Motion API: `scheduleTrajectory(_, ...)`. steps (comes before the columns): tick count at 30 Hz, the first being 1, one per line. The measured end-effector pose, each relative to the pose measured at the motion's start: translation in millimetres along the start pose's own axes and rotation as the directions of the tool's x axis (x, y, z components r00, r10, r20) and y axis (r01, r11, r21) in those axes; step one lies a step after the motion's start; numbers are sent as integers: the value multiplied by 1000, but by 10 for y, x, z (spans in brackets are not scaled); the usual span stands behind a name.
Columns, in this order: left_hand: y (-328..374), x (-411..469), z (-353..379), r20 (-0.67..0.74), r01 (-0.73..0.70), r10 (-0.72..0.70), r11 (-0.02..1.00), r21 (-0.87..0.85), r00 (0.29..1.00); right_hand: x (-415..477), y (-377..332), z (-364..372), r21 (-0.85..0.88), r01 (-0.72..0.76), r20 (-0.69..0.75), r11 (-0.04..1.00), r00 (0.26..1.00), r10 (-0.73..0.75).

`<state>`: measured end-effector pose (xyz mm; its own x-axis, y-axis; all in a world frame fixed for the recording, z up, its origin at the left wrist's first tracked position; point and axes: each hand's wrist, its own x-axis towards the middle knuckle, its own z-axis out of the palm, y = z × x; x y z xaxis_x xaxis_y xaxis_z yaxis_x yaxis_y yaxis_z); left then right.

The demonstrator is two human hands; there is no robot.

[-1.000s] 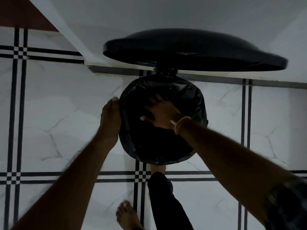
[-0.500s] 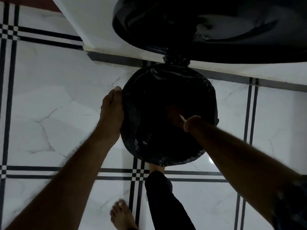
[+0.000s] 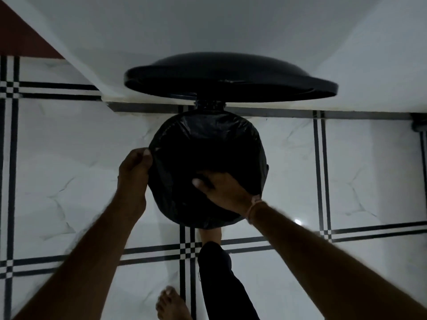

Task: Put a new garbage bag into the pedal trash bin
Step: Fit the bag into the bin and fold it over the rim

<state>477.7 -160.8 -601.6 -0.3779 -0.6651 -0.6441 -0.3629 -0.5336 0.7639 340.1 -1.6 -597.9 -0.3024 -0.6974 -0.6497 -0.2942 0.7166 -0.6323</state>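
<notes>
A round pedal trash bin stands on the floor against the wall, its black lid (image 3: 231,77) raised. A black garbage bag (image 3: 208,146) lines the bin and folds over its rim. My left hand (image 3: 134,172) pinches the bag's edge at the left side of the rim. My right hand (image 3: 221,190) lies over the near right part of the rim, fingers reaching into the opening and pressing on the bag. The bin's inside is too dark to see. My right foot (image 3: 210,234) is partly hidden under the bin's front, where the pedal cannot be seen.
White marble floor tiles (image 3: 69,169) with black stripe borders surround the bin. A white wall (image 3: 208,26) rises right behind it. My bare left foot (image 3: 171,303) stands near the bottom edge. A dark fitting (image 3: 419,125) sits at the wall's base, far right.
My right hand has come up out of the bin's depth to the near rim. My left hand has gone from resting flat on the rim to pinching the bag's edge. The view pulled back.
</notes>
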Motion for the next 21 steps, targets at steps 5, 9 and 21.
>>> scheduleTrajectory(5, 58, -69, 30, -43, 49, -49, 999, -11, 998, 127, -437, 351, 500, -141, 164, 854, 984, 66)
scheduleTrajectory(9, 50, -109, 33, -69, 51, -52, 999, -16, 996, 37, -356, 325, 254, 2, -112, 967, 993, 28)
scheduleTrajectory(21, -226, -478, 30, -52, 391, -442, 836, -385, 895, -655, 733, -187, 981, -8, -131, 192, 702, 700)
